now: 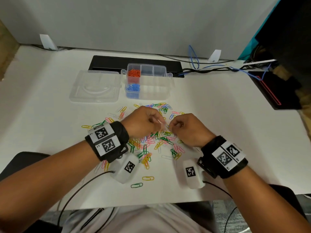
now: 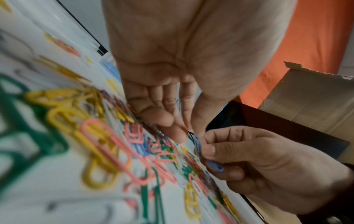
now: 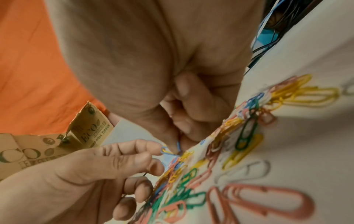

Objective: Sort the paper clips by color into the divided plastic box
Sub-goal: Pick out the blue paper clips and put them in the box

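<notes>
A loose pile of colored paper clips [image 1: 151, 140] lies on the white table in front of the clear divided box [image 1: 156, 91]. Its far-left compartment holds orange clips [image 1: 134, 72] and its near-left one blue clips [image 1: 133, 87]. Both hands hover over the middle of the pile with curled fingers, fingertips almost meeting. My right hand [image 1: 171, 127] pinches a blue clip [image 3: 179, 146] between thumb and forefinger, with another blue clip [image 2: 215, 166] against its lower fingers. My left hand [image 1: 159, 122] pinches the other end of the same small tangle [image 3: 165, 150].
The box's clear lid [image 1: 96, 86] lies open to the left. Behind the box are a black cable slot [image 1: 107, 63] and loose cables [image 1: 218, 66]; a black object [image 1: 272, 91] sits at the right. Stray yellow [image 1: 148, 178] and green [image 1: 136, 185] clips lie near the front edge.
</notes>
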